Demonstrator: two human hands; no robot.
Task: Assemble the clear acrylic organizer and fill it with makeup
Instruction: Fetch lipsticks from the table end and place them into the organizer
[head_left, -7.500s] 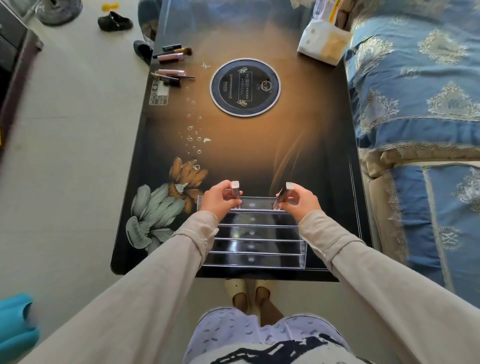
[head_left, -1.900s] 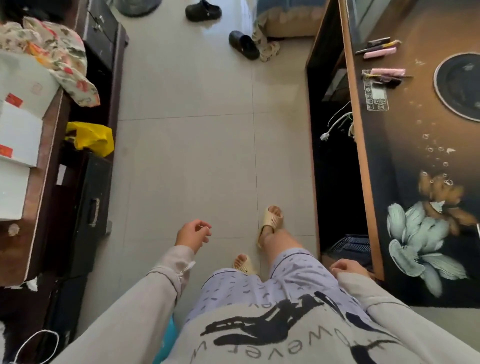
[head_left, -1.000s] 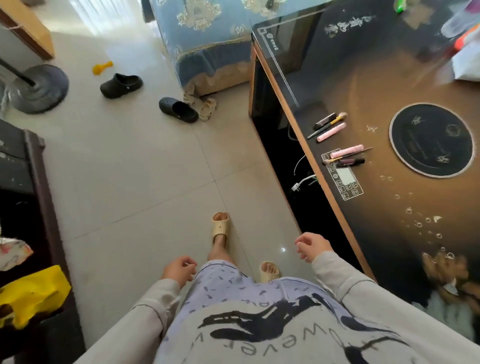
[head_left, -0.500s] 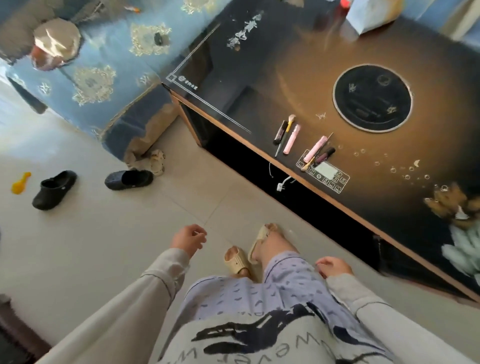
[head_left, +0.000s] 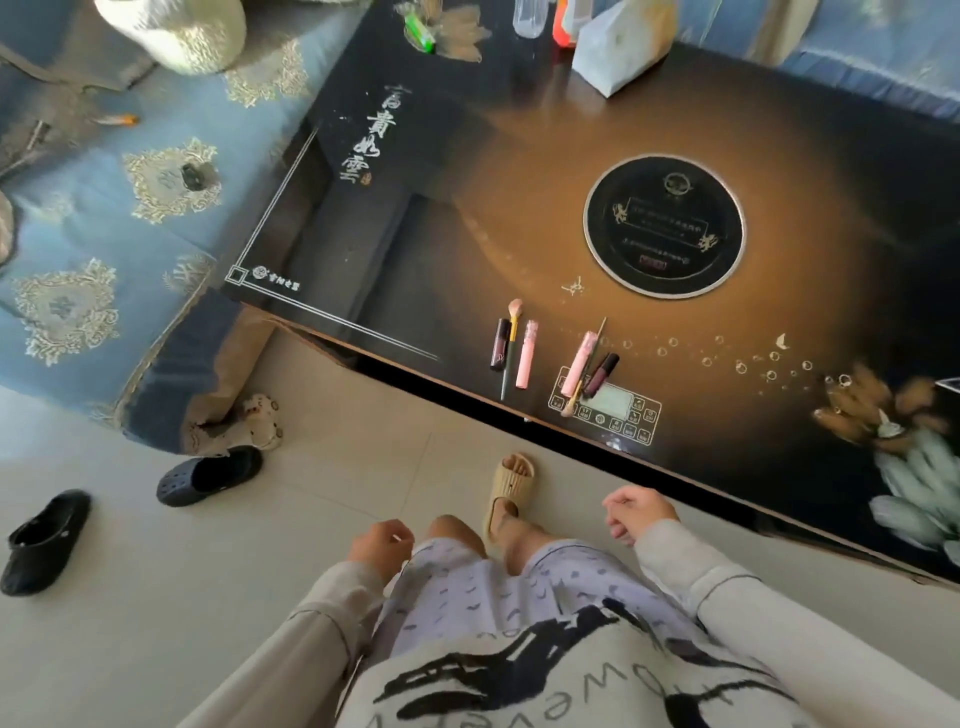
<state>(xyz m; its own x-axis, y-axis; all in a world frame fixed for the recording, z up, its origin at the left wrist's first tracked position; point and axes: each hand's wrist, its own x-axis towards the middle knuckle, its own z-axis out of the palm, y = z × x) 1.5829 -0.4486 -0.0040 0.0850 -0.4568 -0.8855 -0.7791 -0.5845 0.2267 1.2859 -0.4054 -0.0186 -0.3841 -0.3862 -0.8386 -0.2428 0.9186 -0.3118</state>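
Several makeup items lie near the long edge of the dark glass table (head_left: 519, 208): a dark lip tube (head_left: 500, 352), a brush (head_left: 510, 349), a pink tube (head_left: 526, 355), then a second pink tube (head_left: 578, 364), a thin brush (head_left: 586, 369) and a dark tube (head_left: 601, 368). My left hand (head_left: 383, 545) hangs by my hip, fingers curled, holding nothing. My right hand (head_left: 638, 512) hovers below the table edge, fingers loosely curled and empty. The acrylic organizer is out of view.
A round black hotplate (head_left: 664, 224) sits in the table's middle, a control panel (head_left: 605, 410) at its edge. A paper bag (head_left: 618, 41) and bottles stand at the far end. A blue sofa (head_left: 104, 208) is at left. Black clogs (head_left: 208, 475) lie on the tiled floor.
I have walked along the table and turned toward it; the makeup items are now straight ahead and closer. My right hand has risen toward the table edge. Both hands stay empty.
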